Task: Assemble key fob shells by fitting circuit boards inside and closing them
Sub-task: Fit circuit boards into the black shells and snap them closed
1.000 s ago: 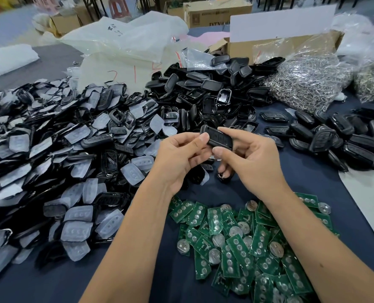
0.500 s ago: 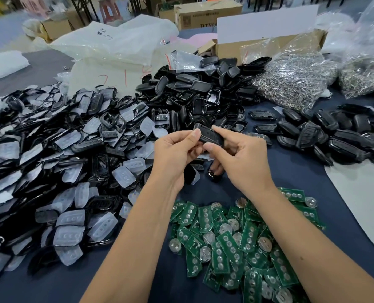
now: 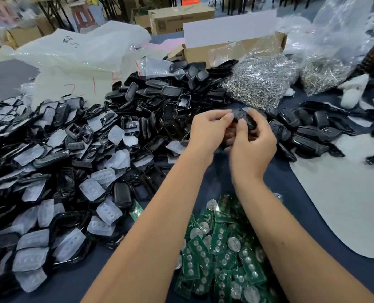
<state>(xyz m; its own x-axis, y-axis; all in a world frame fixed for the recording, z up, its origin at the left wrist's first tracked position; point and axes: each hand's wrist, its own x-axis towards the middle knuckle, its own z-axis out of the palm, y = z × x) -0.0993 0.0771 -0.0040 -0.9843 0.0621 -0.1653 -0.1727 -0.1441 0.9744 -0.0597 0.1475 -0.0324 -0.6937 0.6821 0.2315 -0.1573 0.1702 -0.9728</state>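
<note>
Dark cloth point(image 3: 308, 193) carries heaps of parts. You hold one fob point(image 3: 246, 119) above it: right hand point(image 3: 252, 145) pinches it from the right, left hand point(image 3: 210, 132) from the left, long axis running between them. Blur hides whether its seam is closed.

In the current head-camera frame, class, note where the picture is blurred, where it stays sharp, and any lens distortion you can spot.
Head view: motion blur smears both hands, the left hand and right hand, and the black key fob shell they grip; the green circuit boards near the bottom look soft too; the pile of translucent button pads is sharper; the wide-angle lens bends the table edges; light is even, without hard shadows.
</note>
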